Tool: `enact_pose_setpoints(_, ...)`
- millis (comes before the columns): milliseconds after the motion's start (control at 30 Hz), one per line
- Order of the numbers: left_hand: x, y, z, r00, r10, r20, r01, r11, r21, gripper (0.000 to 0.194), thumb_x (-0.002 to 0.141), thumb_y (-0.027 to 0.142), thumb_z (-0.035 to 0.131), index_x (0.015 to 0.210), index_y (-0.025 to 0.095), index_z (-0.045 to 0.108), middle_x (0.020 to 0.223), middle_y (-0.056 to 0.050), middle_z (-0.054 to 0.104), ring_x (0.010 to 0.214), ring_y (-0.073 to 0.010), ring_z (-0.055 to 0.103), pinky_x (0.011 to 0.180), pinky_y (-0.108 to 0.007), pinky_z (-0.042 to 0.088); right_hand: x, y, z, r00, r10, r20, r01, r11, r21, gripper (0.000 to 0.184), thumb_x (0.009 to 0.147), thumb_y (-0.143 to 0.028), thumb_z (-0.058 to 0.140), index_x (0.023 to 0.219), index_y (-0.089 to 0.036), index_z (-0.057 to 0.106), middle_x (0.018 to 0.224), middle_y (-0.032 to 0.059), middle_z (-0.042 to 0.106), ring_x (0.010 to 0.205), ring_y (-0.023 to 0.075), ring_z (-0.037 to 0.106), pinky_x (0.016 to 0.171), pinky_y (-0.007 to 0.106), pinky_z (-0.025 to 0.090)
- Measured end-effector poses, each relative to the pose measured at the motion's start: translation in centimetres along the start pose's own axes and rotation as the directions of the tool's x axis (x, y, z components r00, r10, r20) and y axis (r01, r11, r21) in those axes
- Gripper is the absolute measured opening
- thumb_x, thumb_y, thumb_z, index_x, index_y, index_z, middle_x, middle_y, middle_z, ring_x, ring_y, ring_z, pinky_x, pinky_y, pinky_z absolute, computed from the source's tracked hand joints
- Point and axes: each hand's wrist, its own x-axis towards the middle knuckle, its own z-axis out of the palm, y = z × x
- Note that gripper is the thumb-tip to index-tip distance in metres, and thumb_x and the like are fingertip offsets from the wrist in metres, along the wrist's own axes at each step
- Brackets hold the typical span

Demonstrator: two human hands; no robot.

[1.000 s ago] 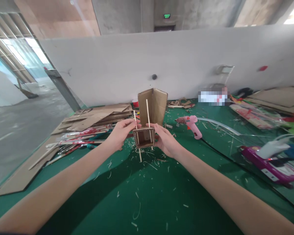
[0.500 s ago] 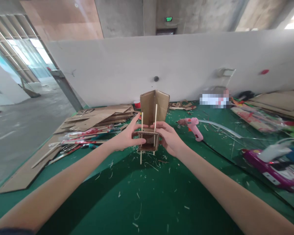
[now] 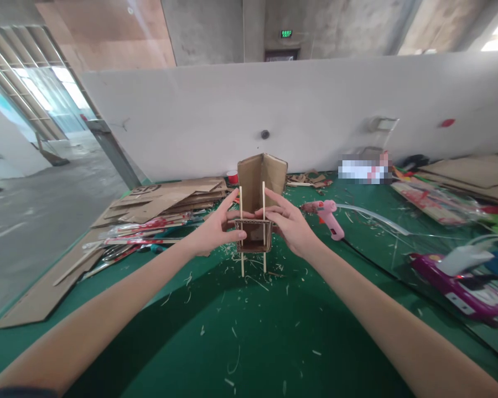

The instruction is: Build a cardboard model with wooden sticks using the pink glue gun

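Between my hands is a small open cardboard box (image 3: 254, 249), with two thin wooden sticks passing upright through it. The left stick (image 3: 242, 265) and the right stick (image 3: 264, 262) jut out above and below the box. My left hand (image 3: 219, 229) grips the box's left side, thumb at its front and index finger raised near the left stick's top. On the other side my right hand (image 3: 288, 224) holds the box, its index finger touching or close to the right stick's upper end. Some right fingertips are hidden behind the box. Behind it stands a folded cardboard piece (image 3: 263, 174).
Cardboard sheets (image 3: 170, 196) and wrapped tools (image 3: 145, 232) lie to the left. On the right are a pink glue gun (image 3: 327, 215) and a purple power strip (image 3: 460, 293) with cables. Wood shavings litter the green table (image 3: 265, 342). A white wall (image 3: 191, 116) borders the back.
The right stick has slid down through the box, so its ends now nearly level with the left stick's. My right index finger has risen to its top. The box has straightened slightly.
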Motion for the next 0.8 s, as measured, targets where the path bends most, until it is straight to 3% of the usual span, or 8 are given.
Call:
enact_pose_setpoints(200,-0.2,0.6,-0.1,0.999,-0.035,-0.011,0.035,0.999,-0.002,0.123,0.073,0.029,0.08,0.153,0.032,-0.013,0.129,-0.017,0.058,0.116,-0.0316,0.06,0.095,-0.047,0.049,-0.5,-0.1,-0.1,0.999,0.01,0.033,-0.013,0.997,0.077,0.05,0.084,-0.034,0.064,0.133,-0.034,0.054,0.1,0.004,0.069,0.102,0.0242,0.063,0.079,0.042,0.054)
enact_pose_setpoints(400,-0.4,0.6,-1.1,0.997,-0.061,0.045,0.058,0.996,0.071,0.131,0.068,0.028,0.084,0.151,0.038,-0.017,0.123,-0.013,0.056,0.102,-0.0277,0.065,0.085,-0.044,0.053,-0.8,0.2,-0.1,0.99,-0.023,0.142,0.011,0.996,0.084,0.063,0.078,-0.035,0.071,0.137,-0.035,0.048,0.114,0.0052,0.066,0.111,0.0254,0.06,0.08,0.04,0.054)
enact_pose_setpoints(533,-0.5,0.5,-1.3,0.994,-0.05,0.099,0.045,0.998,0.051,0.126,0.065,0.026,0.085,0.153,0.038,-0.004,0.121,-0.012,0.053,0.107,-0.0293,0.062,0.088,-0.045,0.052,-1.1,0.1,0.0,0.986,-0.055,0.158,0.046,0.997,0.06,0.088,0.076,-0.029,0.071,0.15,-0.041,0.026,0.103,0.0022,0.066,0.099,0.0224,0.062,0.082,0.04,0.052)
enact_pose_setpoints(600,-0.5,0.4,-1.2,0.994,-0.032,0.101,0.027,0.998,0.054,0.118,0.065,0.024,0.085,0.152,0.036,0.006,0.12,-0.011,0.052,0.107,-0.0289,0.062,0.088,-0.046,0.052,-1.1,0.0,0.0,0.983,-0.068,0.168,0.06,0.997,0.049,0.091,0.075,-0.026,0.07,0.152,-0.041,0.022,0.097,0.0007,0.065,0.095,0.0214,0.062,0.081,0.039,0.052)
enact_pose_setpoints(800,-0.4,0.6,-1.0,0.998,-0.009,0.065,0.004,0.996,0.085,0.101,0.066,0.023,0.084,0.144,0.035,0.022,0.125,-0.011,0.049,0.104,-0.0275,0.062,0.086,-0.045,0.053,-0.8,-0.1,-0.5,0.97,-0.138,0.199,0.134,0.99,0.036,0.068,0.078,-0.025,0.069,0.137,-0.033,0.036,0.086,-0.0019,0.063,0.085,0.0178,0.06,0.079,0.036,0.048)
